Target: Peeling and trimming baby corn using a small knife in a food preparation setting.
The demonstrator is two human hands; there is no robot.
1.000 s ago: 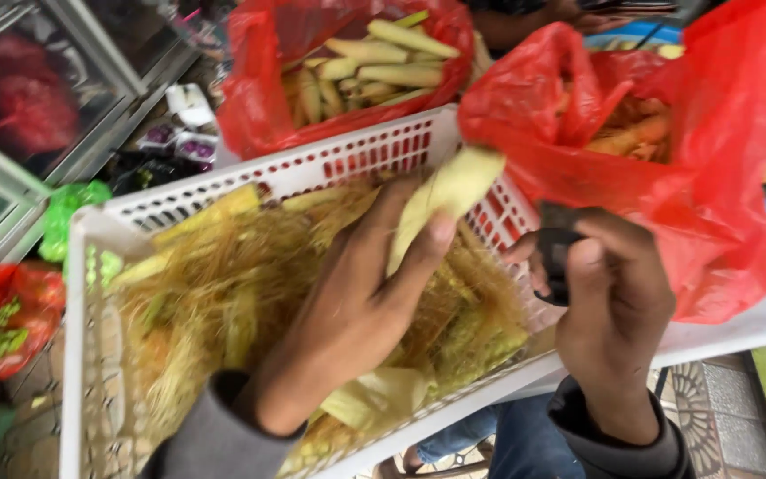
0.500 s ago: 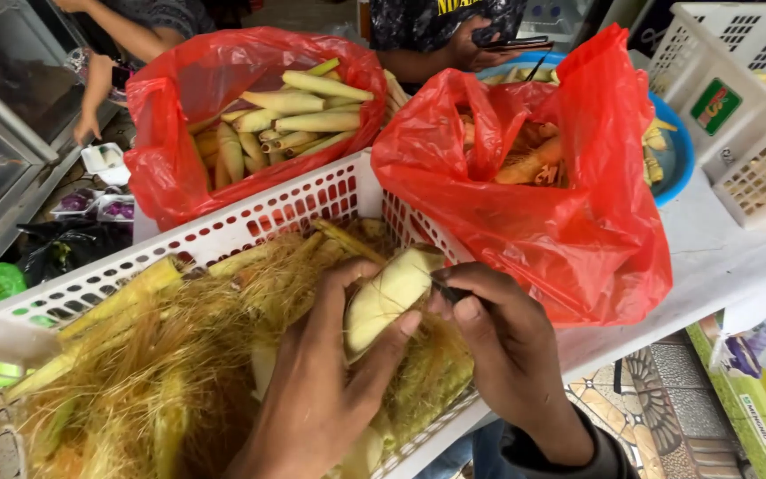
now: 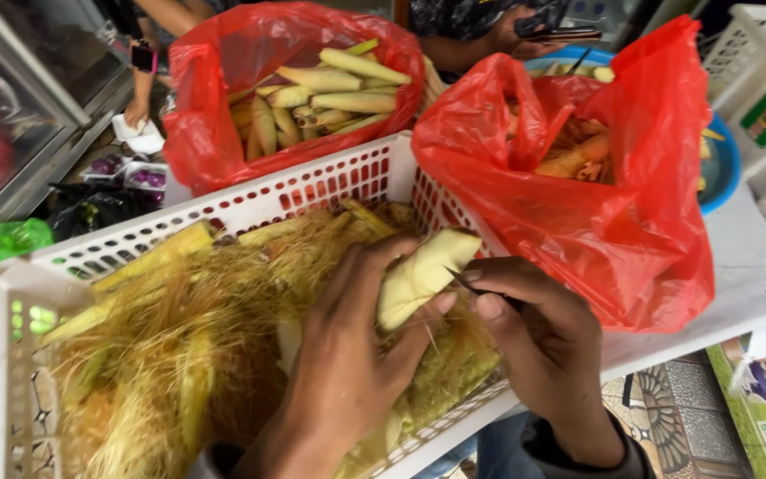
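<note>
A: Roughly centre frame: pale yellow-green husked baby corn ear (image 3: 420,275), long axis running lower left to upper right, left hand (image 3: 347,364) wrapped round its lower half over the white perforated plastic basket (image 3: 250,200).

B: Right hand (image 3: 547,341)?

A: Closed round a thin dark blade (image 3: 465,284), tip just beside ear's upper right. Handle hidden; ear base covered by fingers.

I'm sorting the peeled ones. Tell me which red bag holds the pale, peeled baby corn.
The far-left red bag, behind the white basket, with pale peeled baby corn piled inside. The right red bag holds orange-brown scraps.
</note>
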